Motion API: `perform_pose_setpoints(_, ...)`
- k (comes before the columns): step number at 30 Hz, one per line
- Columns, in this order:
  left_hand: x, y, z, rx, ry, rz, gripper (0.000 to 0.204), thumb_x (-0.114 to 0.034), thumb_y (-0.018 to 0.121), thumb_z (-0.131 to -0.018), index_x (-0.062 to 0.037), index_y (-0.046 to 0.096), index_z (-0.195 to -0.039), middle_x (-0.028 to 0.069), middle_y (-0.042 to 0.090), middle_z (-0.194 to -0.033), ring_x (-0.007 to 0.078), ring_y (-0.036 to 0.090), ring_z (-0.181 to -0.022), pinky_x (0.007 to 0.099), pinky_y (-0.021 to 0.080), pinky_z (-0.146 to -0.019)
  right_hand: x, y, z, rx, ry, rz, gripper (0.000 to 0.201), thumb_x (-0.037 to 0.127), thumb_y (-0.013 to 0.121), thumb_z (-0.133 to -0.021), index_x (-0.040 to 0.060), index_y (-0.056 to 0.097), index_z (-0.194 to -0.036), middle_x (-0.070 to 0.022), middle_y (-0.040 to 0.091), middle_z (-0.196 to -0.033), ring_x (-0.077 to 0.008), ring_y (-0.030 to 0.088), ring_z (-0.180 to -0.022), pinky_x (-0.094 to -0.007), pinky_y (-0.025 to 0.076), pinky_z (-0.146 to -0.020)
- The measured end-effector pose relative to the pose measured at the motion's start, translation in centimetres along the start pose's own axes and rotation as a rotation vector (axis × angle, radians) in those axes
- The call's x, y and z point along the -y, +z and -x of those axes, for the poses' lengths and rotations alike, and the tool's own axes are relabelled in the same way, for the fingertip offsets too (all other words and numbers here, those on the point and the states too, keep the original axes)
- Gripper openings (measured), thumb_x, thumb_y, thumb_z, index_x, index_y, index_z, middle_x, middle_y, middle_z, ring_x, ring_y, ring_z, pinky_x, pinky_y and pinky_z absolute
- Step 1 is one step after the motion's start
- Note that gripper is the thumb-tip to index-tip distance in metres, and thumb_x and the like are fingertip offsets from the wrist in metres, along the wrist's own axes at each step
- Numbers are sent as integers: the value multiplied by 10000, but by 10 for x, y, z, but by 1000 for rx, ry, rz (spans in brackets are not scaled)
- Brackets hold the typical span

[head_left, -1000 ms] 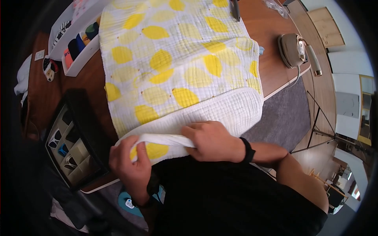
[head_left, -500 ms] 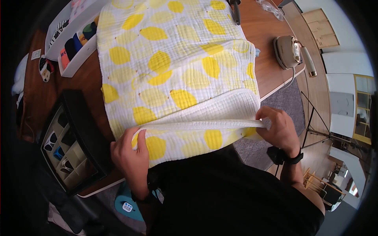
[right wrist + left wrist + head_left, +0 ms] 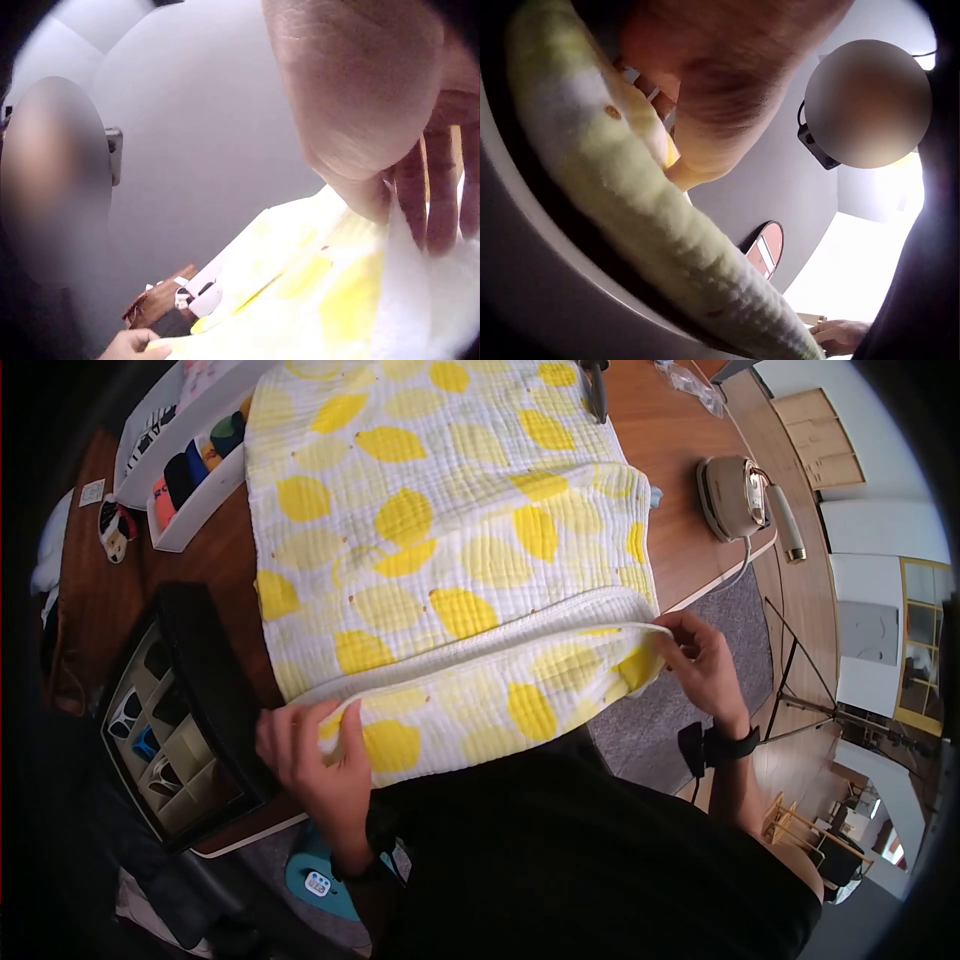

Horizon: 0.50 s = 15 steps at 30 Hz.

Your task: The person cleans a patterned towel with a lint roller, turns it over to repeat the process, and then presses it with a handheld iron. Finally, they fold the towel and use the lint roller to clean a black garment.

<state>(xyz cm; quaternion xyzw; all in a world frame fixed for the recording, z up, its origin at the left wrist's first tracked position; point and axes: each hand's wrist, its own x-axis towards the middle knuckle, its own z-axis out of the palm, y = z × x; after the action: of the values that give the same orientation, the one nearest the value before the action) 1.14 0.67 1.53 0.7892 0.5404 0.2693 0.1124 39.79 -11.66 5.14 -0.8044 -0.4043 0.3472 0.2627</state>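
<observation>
The lemon-print cloth (image 3: 410, 600) lay spread across the brown surface (image 3: 680, 560), its near end raised towards the person's dark top (image 3: 560, 840). The left grip (image 3: 325, 775), a bare hand, pinched one end of the raised band between thumb and fingers. The right grip (image 3: 708, 672) was narrow, pinching the other end by its edge. Between them the print faced the person, and a strip of plain white underside showed just behind the lifted edge.

The step in hand seemed to be turning the near end up into a fold. The next move, as I judged it, called for both ends to be carried evenly over the lying part, the edge kept straight, so that the band would not twist or bunch up.

By count there was one cloth, held by two hands. To the right of it stood one iron-like appliance (image 3: 735, 498). One dark-handled tool (image 3: 597, 395) showed at the cloth's far edge, and one clear plastic wrapper (image 3: 700, 390) lay beyond. On the left were one white box (image 3: 205, 510) and one black case (image 3: 205, 660); the case held at least three pairs of glasses, the exact number unclear.
</observation>
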Motion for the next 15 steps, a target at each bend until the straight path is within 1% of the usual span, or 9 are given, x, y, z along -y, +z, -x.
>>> perform_pose_setpoints(1,-3,-2,0,-106,24,-32,215,-78,794,-834,-24,662,-995,143,622,-1003,350,601,-955,446,464,-872,2,5,6,-40,-46,51,184,134,694,-960,-18,681,-1063,-35,702,-818,-74,626,-708,-248,502,-649)
perform_pose_setpoints(2,-3,-3,3,-96,-54,80,397,-89,806,-834,-18,626,-1180,169,565,-1137,346,569,-1036,450,457,-920,6,5,11,-38,-36,50,184,134,694,-960,-18,681,-1063,-35,702,-818,-74,626,-708,-248,502,-649)
perform_pose_setpoints(3,-2,-4,6,-86,-51,83,397,-89,806,-834,-18,626,-1180,169,565,-1137,346,569,-1036,450,457,-920,12,3,17,-24,-34,135,205,172,730,-935,-12,693,-1017,-44,689,-774,-95,629,-671,-260,502,-627)
perform_pose_setpoints(5,0,-3,16,-59,-178,-12,626,-170,827,-835,-8,531,-1363,209,512,-1242,391,555,-1135,487,456,-982,14,6,27,-17,-19,222,233,211,767,-910,-5,706,-971,-52,677,-729,-115,632,-634,-272,502,-605)
perform_pose_setpoints(6,2,-3,23,33,-260,45,715,-197,824,-845,10,468,-1429,223,494,-1250,396,545,-1138,486,465,-962,12,9,32,50,-7,275,261,247,790,-888,3,713,-943,-65,666,-698,-143,634,-604,-286,504,-588)
perform_pose_setpoints(8,-1,2,30,41,-283,57,700,-199,813,-855,10,471,-1429,223,496,-1243,390,546,-1131,479,463,-962,-3,17,37,199,93,361,346,342,811,-865,15,731,-944,-106,671,-679,-203,662,-590,-332,529,-594)
perform_pose_setpoints(11,-3,5,34,7,-324,61,688,-195,788,-880,10,454,-1446,218,499,-1234,371,550,-1119,465,458,-962,-22,49,42,60,69,386,384,380,797,-875,15,731,-974,-113,684,-688,-221,678,-613,-356,545,-623)
perform_pose_setpoints(13,-3,5,36,-34,-333,56,692,-189,774,-895,10,433,-1463,212,500,-1232,357,552,-1112,460,455,-962,-40,64,43,53,77,388,351,331,780,-903,7,731,-1028,-125,706,-739,-194,696,-651,-347,552,-650)
perform_pose_setpoints(15,-3,2,39,-40,-431,215,652,-155,703,-954,20,378,-1492,206,504,-1243,326,549,-1121,444,453,-969,-65,81,43,-69,62,1,269,216,753,-930,-10,724,-1072,-119,729,-804,-141,699,-723,-317,554,-687)
